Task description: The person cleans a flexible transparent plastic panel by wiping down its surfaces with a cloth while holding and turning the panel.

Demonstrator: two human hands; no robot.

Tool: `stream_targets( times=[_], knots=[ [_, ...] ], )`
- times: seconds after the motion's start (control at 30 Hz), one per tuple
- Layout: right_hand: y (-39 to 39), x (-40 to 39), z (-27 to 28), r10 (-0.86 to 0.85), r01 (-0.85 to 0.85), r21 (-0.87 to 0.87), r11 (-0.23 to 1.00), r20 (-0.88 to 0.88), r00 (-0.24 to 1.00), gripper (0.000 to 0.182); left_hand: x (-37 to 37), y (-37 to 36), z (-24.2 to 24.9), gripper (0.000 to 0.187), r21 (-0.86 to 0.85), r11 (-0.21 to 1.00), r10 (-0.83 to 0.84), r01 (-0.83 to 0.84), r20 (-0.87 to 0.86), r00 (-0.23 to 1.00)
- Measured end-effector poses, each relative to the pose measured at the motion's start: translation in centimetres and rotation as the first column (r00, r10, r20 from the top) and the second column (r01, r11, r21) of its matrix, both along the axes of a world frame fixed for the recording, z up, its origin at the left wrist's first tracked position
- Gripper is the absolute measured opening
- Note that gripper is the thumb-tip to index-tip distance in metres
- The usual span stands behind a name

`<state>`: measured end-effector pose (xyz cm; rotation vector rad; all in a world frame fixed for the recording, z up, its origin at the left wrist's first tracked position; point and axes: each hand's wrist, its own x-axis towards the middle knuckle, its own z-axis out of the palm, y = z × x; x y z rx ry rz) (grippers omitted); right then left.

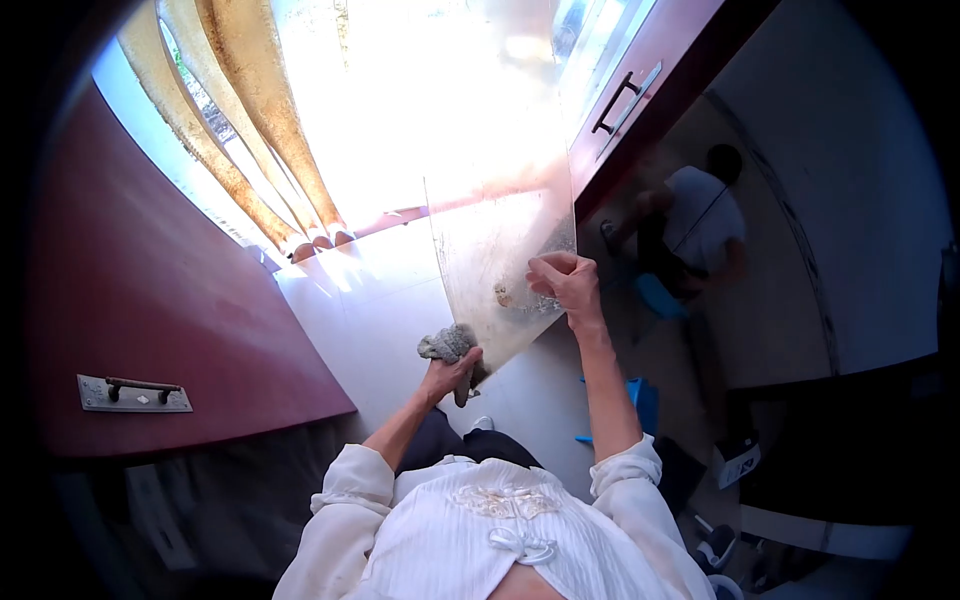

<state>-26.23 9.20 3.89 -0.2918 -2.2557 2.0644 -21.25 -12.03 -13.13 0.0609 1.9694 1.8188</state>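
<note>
A clear, smudged plastic sheet hangs down in front of me, with a brownish dirt patch near its lower right part. My left hand is closed around a crumpled grey rag at the sheet's lower left corner. Higher up, my right hand has its fingers curled at the sheet's right edge and appears to pinch it. What lies inside those fingers is partly hidden.
Yellowed plastic strips hang bunched at left. Red door panels with handles stand at left and right. A person in a white top sits at right. A blue stool is by my right arm. Pale tiles cover the floor.
</note>
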Motion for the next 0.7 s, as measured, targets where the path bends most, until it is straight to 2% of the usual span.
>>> stream_targets(
  times=[0.07,0.1,0.17,0.2,0.23,0.27,0.3,0.33,0.37,0.4,0.43,0.47,0.5,0.53,0.57,0.6,0.67,0.7],
  knots=[
    [0.7,-0.1,-2.2,-0.15,0.15,0.043,0.988,-0.005,0.989,0.017,0.2,0.0,0.6,0.04,-0.026,0.999,-0.021,0.022,0.051,0.998],
    [0.9,0.4,-3.1,-0.195,0.195,-0.001,0.981,-0.071,0.978,0.024,-0.2,-0.3,1.6,0.04,-0.03,0.999,-0.026,0.028,0.044,0.999],
    [0.5,1.5,-3.9,-0.233,0.236,0.015,0.972,-0.13,0.964,0.027,-1.8,-1.2,4.4,0.04,0.113,0.989,0.09,-0.092,0.024,0.996],
    [0.2,2.1,-4.2,-0.268,0.277,0.028,0.96,-0.178,0.947,0.03,-3.9,-1.7,5.4,0.052,0.214,0.975,0.046,-0.067,0.099,0.994],
    [-0.2,2.4,-4.3,-0.298,0.31,0.026,0.95,-0.215,0.93,0.034,-5.8,-2.1,9.2,0.053,0.347,0.926,0.044,-0.148,0.289,0.956],
    [-0.5,2.6,-4.5,-0.295,0.305,0.016,0.952,-0.211,0.932,0.034,-7.9,-1.9,12.2,0.051,0.463,0.863,0.077,-0.202,0.275,0.958],
    [-0.6,2.8,-4.8,-0.3,0.305,-0.006,0.952,-0.201,0.933,0.034,-10.3,-2.0,15.0,0.043,0.62,0.767,-0.032,-0.167,0.297,0.954],
    [-0.7,2.9,-5.0,-0.306,0.307,-0.027,0.951,-0.194,0.932,0.034,-12.1,-1.7,18.8,0.036,0.686,0.718,-0.048,-0.119,0.219,0.975],
    [-0.8,3.1,-4.8,-0.308,0.307,-0.033,0.951,-0.194,0.931,0.034,-14.3,-1.7,21.8,0.036,0.722,0.692,-0.127,0.001,0.12,0.985],
    [-0.7,3.5,-4.4,-0.269,0.266,-0.044,0.963,-0.175,0.947,0.034,-15.9,-1.1,24.8,0.037,0.731,0.681,-0.162,0.045,0.091,0.983],
    [-0.5,3.8,-4.1,-0.228,0.223,-0.053,0.973,-0.155,0.961,0.035,-17.1,-0.3,27.4,0.038,0.663,0.749,-0.059,0.003,0.062,0.996],
    [-0.3,3.8,-3.9,-0.229,0.223,-0.055,0.973,-0.151,0.962,0.035,-19.4,-0.2,28.2,0.038,0.64,0.767,-0.059,0.04,0.009,0.998],
    [-0.3,3.8,-3.8,-0.21,0.202,-0.073,0.977,-0.141,0.968,0.036,-20.7,0.4,28.4,0.038,0.591,0.806,-0.014,-0.026,0.063,0.998],
    [-0.4,3.8,-3.9,-0.192,0.181,-0.093,0.979,-0.129,0.973,0.036,-21.5,0.8,28.2,0.039,0.535,0.84,0.033,-0.09,0.116,0.993],
    [-0.5,3.7,-4.2,-0.189,0.172,-0.12,0.978,-0.152,0.97,0.037,-21.9,1.1,26.7,0.034,0.387,0.919,0.067,-0.071,0.023,0.997],
    [-0.5,3.5,-4.6,-0.195,0.178,-0.125,0.976,-0.148,0.969,0.037,-20.4,2.4,26.0,0.032,0.413,0.896,0.193,-0.164,-0.031,0.981],
    [-0.7,3.4,-5.3,-0.281,0.272,-0.081,0.959,-0.143,0.949,0.039,-19.5,2.6,23.8,0.038,0.485,0.856,0.198,-0.18,0.014,0.98],
    [-0.7,3.4,-5.5,-0.29,0.28,-0.086,0.956,-0.13,0.948,0.039,-18.3,3.1,23.5,0.044,0.467,0.855,0.273,-0.227,-0.033,0.961]
  ],
)
